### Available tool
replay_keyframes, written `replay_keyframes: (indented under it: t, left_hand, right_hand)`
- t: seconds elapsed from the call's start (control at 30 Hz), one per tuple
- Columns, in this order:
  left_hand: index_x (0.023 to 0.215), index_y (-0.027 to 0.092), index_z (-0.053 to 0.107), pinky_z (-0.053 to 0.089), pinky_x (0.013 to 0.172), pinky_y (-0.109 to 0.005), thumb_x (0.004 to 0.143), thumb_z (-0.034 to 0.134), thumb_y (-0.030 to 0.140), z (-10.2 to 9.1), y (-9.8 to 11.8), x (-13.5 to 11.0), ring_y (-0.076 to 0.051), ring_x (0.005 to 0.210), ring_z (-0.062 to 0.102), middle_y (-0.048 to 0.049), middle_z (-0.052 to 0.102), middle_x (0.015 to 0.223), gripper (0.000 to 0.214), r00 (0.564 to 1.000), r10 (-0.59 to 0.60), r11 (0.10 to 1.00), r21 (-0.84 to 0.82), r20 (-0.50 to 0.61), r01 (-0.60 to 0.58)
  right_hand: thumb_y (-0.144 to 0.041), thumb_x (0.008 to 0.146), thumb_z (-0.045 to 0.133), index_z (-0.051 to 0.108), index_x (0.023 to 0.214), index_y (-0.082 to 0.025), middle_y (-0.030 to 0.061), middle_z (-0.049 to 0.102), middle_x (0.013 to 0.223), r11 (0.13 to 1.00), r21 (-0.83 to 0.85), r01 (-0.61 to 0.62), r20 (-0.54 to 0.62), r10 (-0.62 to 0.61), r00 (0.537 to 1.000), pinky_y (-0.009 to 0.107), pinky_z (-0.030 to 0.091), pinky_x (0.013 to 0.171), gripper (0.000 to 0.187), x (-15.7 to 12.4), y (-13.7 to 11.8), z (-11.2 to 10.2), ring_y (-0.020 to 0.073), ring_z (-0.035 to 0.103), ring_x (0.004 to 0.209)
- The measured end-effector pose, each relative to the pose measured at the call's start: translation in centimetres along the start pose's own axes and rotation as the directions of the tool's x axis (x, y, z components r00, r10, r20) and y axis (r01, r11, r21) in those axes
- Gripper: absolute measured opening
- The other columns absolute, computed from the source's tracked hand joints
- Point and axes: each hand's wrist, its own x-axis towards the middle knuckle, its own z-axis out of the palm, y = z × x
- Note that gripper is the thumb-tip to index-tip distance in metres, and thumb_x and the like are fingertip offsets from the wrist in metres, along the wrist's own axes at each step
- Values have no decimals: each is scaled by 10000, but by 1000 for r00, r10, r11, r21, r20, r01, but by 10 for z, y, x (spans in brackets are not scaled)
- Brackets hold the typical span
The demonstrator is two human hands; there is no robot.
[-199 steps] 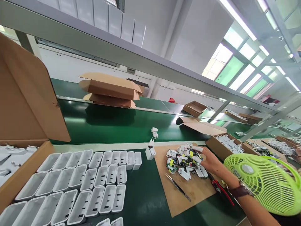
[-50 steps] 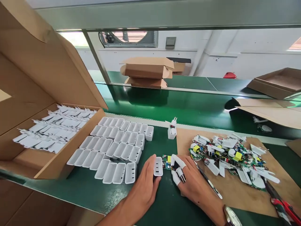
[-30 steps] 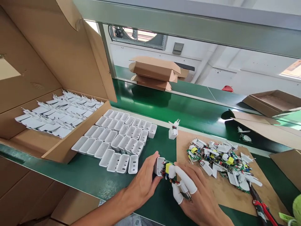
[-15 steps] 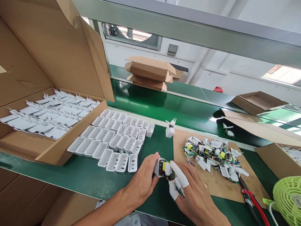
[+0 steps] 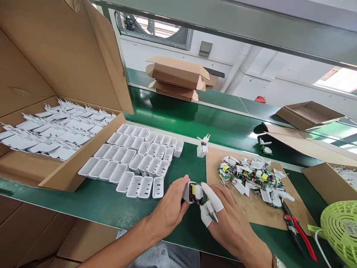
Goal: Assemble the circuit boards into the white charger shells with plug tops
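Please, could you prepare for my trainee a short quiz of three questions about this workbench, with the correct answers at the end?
1. Which hand, wearing white finger covers, holds the circuit board?
2. True or false: the green fan is to the right of the red-handled pliers.
3. What does the left hand hold?
A) Tweezers
B) A white housing
C) A cardboard box

Key:
1. The right hand.
2. True.
3. B.
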Motion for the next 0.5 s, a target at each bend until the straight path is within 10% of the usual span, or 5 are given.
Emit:
replay_keyframes:
  t: [0.5]
  left_hand:
    - [1641,241,181,572,1082,-467,1043,521,208,-1,3,2,-290,1339,616,-179,598,1436,689,1000,6,999,53,-1,-6]
  right_hand:
    - [9,873,443,464,1440,-87,157,679,1254,999,-15,41,44,-40,998,438,542,917,576,3,4,-4,300,573,1102]
